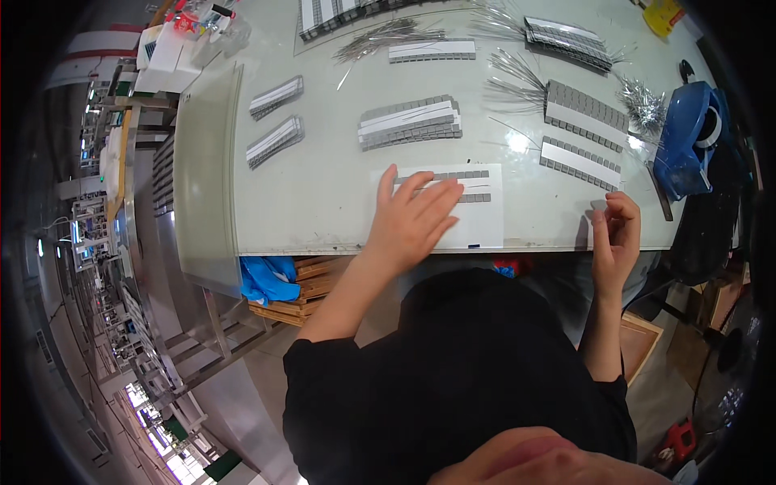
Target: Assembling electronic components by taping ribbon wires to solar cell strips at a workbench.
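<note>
My left hand [414,217] lies palm down with fingers spread over a strip of grey blocks with a white middle band [477,185]. This strip rests on a white sheet [477,226] at the table's front edge, and my fingers cover its left part. Off to the right, my right hand [617,238] is raised by the front edge, thumb and forefinger pinching a small grey piece [598,205], too small to make out further. Beyond my left hand sits a stack of similar strips [411,123]. Nearest my right hand is another strip [580,162] with thin wires at its left end.
A blue tape dispenser [687,153] stands at the right edge beside a flat metal strip [660,192] and a silvery wire tangle [643,105]. Wired strip bundles [567,44] and loose wires [388,39] lie farther back. Two small stacks [275,141] are at left.
</note>
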The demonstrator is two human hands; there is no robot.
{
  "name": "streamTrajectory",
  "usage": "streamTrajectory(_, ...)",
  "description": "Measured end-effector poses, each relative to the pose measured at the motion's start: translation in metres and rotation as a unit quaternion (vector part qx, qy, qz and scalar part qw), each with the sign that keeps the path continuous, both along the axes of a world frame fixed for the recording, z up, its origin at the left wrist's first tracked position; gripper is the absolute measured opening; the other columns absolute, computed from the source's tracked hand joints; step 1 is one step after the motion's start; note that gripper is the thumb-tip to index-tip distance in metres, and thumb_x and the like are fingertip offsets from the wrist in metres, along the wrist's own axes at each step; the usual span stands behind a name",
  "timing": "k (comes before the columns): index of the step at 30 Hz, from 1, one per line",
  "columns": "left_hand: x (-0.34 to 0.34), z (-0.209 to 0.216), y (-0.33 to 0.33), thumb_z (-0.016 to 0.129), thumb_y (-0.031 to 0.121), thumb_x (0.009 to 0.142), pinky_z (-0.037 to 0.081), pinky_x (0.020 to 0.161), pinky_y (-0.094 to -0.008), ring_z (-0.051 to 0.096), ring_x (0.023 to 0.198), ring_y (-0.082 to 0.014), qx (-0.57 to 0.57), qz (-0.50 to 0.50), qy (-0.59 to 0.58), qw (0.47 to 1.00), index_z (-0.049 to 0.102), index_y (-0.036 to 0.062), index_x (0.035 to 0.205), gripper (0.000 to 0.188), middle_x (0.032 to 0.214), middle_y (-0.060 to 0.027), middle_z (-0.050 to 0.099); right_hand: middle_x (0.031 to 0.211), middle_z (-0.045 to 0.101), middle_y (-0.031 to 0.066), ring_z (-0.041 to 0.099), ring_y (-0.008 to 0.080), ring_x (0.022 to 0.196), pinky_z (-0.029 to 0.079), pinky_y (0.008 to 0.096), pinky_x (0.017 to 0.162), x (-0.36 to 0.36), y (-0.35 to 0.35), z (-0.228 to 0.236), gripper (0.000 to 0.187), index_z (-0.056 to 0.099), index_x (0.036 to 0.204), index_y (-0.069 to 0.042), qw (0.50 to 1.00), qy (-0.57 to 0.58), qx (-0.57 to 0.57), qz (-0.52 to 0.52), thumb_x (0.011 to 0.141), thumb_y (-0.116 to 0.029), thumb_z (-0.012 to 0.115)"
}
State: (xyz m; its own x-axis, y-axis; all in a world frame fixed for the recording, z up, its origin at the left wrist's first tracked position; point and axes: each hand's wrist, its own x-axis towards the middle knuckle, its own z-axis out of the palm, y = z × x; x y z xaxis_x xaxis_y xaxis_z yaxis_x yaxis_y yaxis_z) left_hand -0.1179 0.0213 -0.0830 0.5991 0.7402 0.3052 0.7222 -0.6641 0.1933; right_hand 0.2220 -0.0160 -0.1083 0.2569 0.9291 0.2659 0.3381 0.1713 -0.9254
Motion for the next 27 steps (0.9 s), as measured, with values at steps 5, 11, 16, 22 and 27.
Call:
streamTrajectory(5, -0.002, 0.013, 0.015, 0.082, 0.031, 0.079, 0.04, 0.096, -0.0459, 0.053, 0.112, -0.0333, -0.045, 0.095, -0.088, 0.991, 0.064, 0.0089, 0.124, 0.053, 0.125, -0.0097, 0.056, 0.128, 0.057, 0.0092, 0.049, 0.0089, 0.086, 0.042, 0.0209, 0.076, -0.006, 0.005, 0.003, 0.027, 0.059, 0.116, -0.004, 1.0, -0.007, -0.007, 0.022, 0.091, 0.007, 0.064)
streamTrajectory(11, -0.005, 0.021, 0.012, 0.085, 0.028, 0.075, 0.039, 0.099, -0.0426, 0.051, 0.115, -0.0303, -0.153, 0.074, -0.083, 0.982, 0.067, 0.0078, 0.108, 0.043, 0.117, -0.0068, 0.058, 0.128, 0.057, 0.009, 0.05, 0.0092, 0.087, 0.043, 0.0212, 0.075, -0.006, 0.001, 0.002, 0.026, 0.06, 0.114, -0.003, 0.999, -0.025, 0.008, 0.026, 0.09, 0.007, 0.065)
streamTrajectory(16, -0.004, 0.024, 0.013, 0.086, 0.025, 0.073, 0.038, 0.099, -0.0422, 0.051, 0.115, -0.0295, -0.179, 0.081, -0.085, 0.977, 0.063, 0.0088, 0.104, 0.042, 0.113, -0.0058, 0.058, 0.127, 0.058, 0.0092, 0.051, 0.0095, 0.086, 0.043, 0.0209, 0.073, -0.008, 0.003, 0.004, 0.025, 0.061, 0.113, -0.004, 0.999, -0.033, -0.005, 0.027, 0.09, 0.006, 0.066)
streamTrajectory(22, -0.005, 0.05, 0.03, 0.085, 0.015, 0.076, 0.045, 0.09, -0.0362, 0.06, 0.099, -0.024, -0.326, 0.112, -0.141, 0.928, 0.058, 0.0079, 0.105, 0.041, 0.097, -0.0055, 0.065, 0.126, 0.058, 0.0089, 0.051, 0.0092, 0.084, 0.043, 0.0207, 0.072, -0.008, 0.005, 0.006, 0.025, 0.062, 0.112, -0.004, 0.999, -0.03, -0.001, 0.025, 0.089, 0.006, 0.066)
streamTrajectory(27, -0.035, 0.051, 0.092, 0.086, 0.01, 0.075, 0.046, 0.08, -0.0268, 0.06, 0.085, -0.011, -0.352, 0.175, -0.219, 0.893, 0.057, 0.0091, 0.113, 0.048, 0.09, 0.0, 0.068, 0.125, 0.059, 0.0089, 0.051, 0.0092, 0.083, 0.042, 0.0207, 0.071, -0.005, 0.006, 0.002, 0.026, 0.062, 0.112, -0.003, 0.999, -0.036, -0.005, 0.024, 0.088, 0.007, 0.066)
